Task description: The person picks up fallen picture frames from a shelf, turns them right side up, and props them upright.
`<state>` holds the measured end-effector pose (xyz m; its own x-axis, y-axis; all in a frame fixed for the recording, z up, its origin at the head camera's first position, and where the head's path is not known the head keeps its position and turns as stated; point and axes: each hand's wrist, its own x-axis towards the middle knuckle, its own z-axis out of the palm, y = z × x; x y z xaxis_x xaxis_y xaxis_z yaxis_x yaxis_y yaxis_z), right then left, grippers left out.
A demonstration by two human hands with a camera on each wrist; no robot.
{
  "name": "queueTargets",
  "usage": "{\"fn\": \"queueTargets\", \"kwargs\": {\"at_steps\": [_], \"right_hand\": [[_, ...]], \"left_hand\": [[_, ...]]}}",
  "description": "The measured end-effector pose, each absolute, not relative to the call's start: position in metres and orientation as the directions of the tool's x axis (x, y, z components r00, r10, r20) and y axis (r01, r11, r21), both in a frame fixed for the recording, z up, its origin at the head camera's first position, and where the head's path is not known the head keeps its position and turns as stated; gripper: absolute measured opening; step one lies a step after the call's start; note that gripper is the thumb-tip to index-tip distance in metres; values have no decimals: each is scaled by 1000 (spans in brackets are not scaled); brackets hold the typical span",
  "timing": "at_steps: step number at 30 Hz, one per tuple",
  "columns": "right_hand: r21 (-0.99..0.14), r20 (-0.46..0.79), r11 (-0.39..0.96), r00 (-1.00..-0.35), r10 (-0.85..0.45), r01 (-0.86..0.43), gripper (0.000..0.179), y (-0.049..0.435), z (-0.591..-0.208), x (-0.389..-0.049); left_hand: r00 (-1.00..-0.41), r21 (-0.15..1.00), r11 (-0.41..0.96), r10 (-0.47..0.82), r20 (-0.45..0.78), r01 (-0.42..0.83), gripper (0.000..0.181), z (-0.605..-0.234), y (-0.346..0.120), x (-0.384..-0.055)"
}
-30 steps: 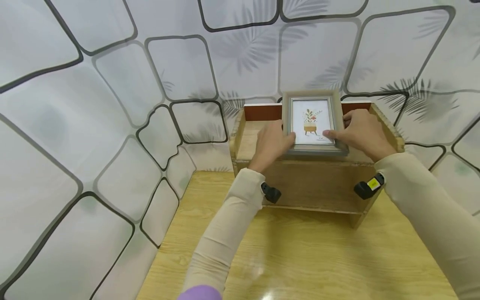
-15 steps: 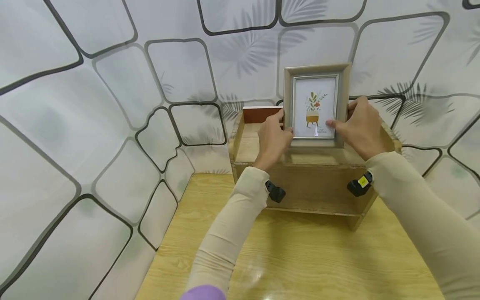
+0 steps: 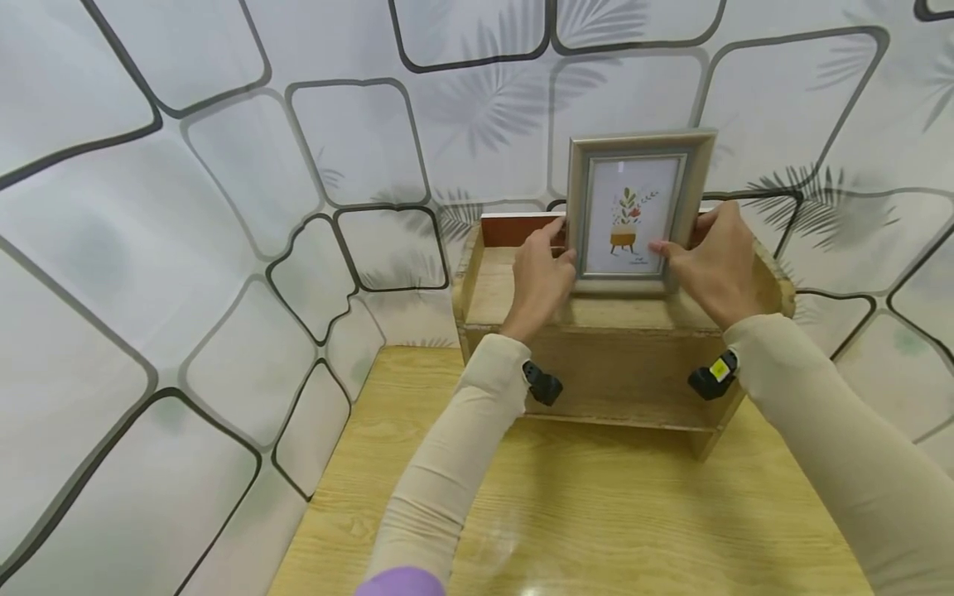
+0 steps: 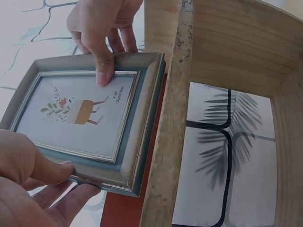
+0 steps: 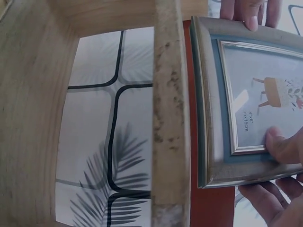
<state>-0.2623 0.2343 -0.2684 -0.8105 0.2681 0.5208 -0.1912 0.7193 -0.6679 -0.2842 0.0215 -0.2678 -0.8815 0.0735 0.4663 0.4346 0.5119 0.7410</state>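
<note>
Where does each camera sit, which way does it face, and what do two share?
Head: on the head, looking forward and down at the picture frame and shelf; left hand, right hand, sleeves show.
Left wrist: on that wrist, looking at the picture frame, seen sideways; left hand lower left, right hand at top.
Right wrist: on that wrist, looking at the picture frame; right hand lower right, left hand at top.
Both wrist views share picture frame, shelf, hands.

Back wall (image 3: 373, 41): pale, with rounded outlines in black and grey, overlaid by grey, feathery leaf motifs (image 3: 492, 103). Left wall (image 3: 156, 257): similar outlines, meeting the back wall at a corner. Surface (image 3: 581, 513): yellow wood grain, glossy, with bright reflections toward the lower edge of the head view.
</note>
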Motion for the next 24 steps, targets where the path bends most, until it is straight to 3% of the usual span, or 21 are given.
{"fn": "queueTargets", "kwargs": {"at_steps": [9, 14, 17, 21, 22, 24], "right_hand": [[-657, 554, 721, -789, 265, -219, 49, 235, -273, -259], [-641, 560, 730, -795, 233, -238, 63, 236, -264, -254], [-582, 699, 732, -677, 228, -355, 60, 236, -252, -252], [-377, 889, 768, -435, 144, -517, 51, 229, -228, -254], [-331, 906, 779, -410, 105, -532, 53, 226, -222, -255], [-251, 906, 809, -423, 4, -531, 61, 218, -210, -256]], "left_hand": [[-884, 763, 466, 105, 455, 448, 47, -269, 20, -287], [-888, 773, 452, 107, 448, 444, 45, -270, 19, -289], [-888, 775, 450, 106, 448, 444, 44, -272, 19, -289], [-889, 781, 440, 103, 446, 443, 43, -273, 19, -287], [-889, 784, 435, 104, 446, 443, 43, -274, 19, -287], [-891, 787, 432, 104, 441, 440, 43, -273, 19, -286]]}}
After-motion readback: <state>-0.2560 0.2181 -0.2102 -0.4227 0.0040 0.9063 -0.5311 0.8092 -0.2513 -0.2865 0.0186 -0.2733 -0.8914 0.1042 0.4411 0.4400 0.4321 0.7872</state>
